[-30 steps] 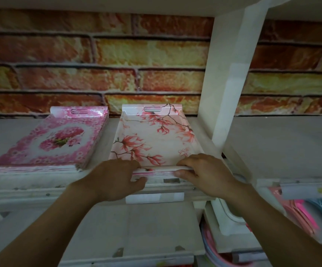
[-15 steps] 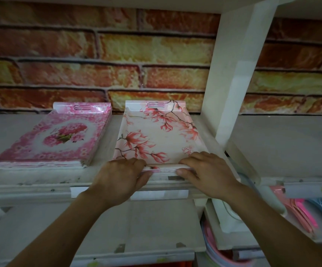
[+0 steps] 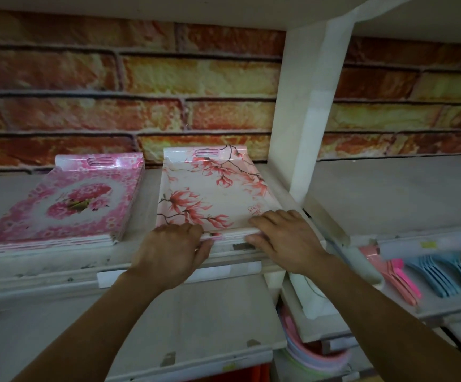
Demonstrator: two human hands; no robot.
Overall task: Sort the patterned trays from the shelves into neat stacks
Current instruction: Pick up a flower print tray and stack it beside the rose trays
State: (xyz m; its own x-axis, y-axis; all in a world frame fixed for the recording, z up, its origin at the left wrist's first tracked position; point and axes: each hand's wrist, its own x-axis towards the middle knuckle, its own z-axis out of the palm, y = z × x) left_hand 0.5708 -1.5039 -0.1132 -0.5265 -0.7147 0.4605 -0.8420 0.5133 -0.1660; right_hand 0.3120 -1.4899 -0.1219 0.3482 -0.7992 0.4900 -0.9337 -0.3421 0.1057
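On the shelf, both hands hold the near edge of the blossom trays.

From the head camera: the left hand (image 3: pixel 172 255) and the right hand (image 3: pixel 287 241) have their fingers curled over the front rim of the blossom trays (image 3: pixel 210 199), which lie beside the white post (image 3: pixel 306 111). The pink trays (image 3: pixel 66 202) already make an even stack to the left. I judge the sorting nearly done; this second stack only needs squaring.
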